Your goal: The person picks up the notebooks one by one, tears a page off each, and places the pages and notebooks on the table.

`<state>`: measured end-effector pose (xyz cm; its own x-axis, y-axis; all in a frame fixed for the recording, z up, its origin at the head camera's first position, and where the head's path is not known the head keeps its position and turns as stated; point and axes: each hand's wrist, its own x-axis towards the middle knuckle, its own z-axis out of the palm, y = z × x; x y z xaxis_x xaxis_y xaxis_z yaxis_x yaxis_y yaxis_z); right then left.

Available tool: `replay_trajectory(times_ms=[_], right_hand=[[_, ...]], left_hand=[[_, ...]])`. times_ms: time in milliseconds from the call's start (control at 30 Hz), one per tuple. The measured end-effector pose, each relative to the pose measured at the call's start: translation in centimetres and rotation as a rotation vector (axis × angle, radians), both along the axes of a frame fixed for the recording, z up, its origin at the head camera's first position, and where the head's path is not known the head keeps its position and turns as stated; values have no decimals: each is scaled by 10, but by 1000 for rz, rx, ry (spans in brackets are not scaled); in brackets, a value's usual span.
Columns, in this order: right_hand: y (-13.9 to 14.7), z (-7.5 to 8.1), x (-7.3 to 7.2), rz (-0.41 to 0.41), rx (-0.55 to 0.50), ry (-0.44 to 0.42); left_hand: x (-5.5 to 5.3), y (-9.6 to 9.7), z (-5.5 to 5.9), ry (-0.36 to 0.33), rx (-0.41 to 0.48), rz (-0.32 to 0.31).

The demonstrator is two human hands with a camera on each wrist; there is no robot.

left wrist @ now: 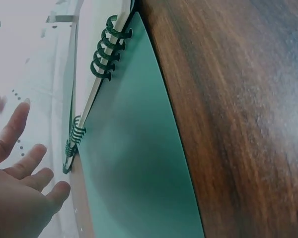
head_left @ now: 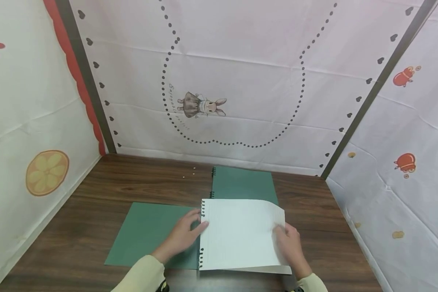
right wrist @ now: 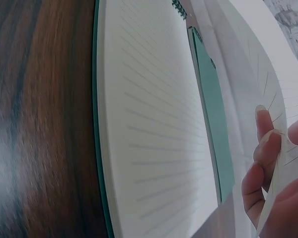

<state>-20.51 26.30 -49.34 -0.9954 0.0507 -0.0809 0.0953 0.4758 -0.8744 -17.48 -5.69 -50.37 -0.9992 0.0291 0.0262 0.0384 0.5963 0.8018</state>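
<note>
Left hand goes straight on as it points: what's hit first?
Probably the white page, at its holed left edge: in the head view the left hand lies at that edge and partly overlaps it. Depth is unclear, so it might pass above.

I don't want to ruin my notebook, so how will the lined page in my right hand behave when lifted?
The lined page seems floppy: it curves in the right hand. Probably light, since its edge looks thin. It might tear at the punched holes if pulled hard.

Dark wood table (head_left: 65, 227), white cloth walls (head_left: 241, 36), rabbit print (head_left: 204, 106), orange-slice print (head_left: 47, 173)
</note>
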Motion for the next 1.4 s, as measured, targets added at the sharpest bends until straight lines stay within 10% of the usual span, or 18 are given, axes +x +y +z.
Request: replay_trajectory(times_ms=[1400], right_hand=[[-31,-23,3,79,134,76]], left_hand=[[16,-48,-4,-9,-121,70]])
